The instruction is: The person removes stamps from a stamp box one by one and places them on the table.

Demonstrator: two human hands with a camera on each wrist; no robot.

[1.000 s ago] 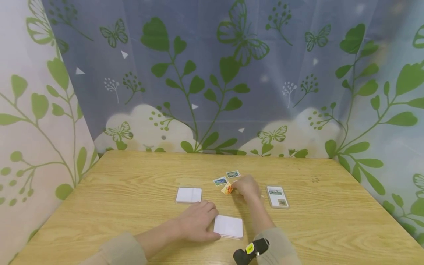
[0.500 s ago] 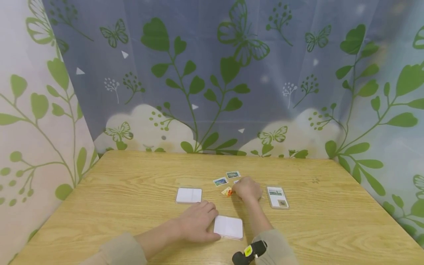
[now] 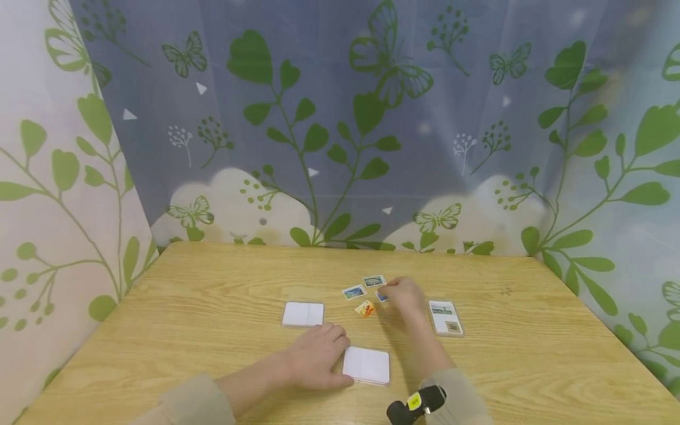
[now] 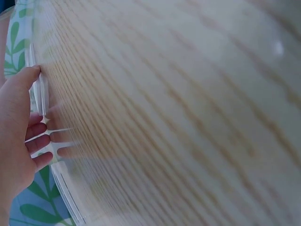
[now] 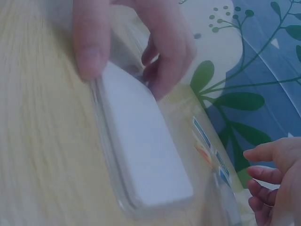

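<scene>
— At the left hand?
— Resting on the wooden table, gripping the near white case with thumb and fingertips at its two left corners.
— And at the right hand?
— Poised low at the blue card, hiding part of it in the head view. Grasping nothing with thumb and loosely bent fingers, judging by the right wrist view.
— Touching the card?
— Cannot tell.
— And around it?
— Just to the left, an orange card; farther back, a blue-green card and a dark-patterned card.
— To the sides?
— Just beyond the left hand, a second white case; right of the right hand, a clear case with two small pictures showing.
— Behind?
— A leaf-and-butterfly curtain.
</scene>
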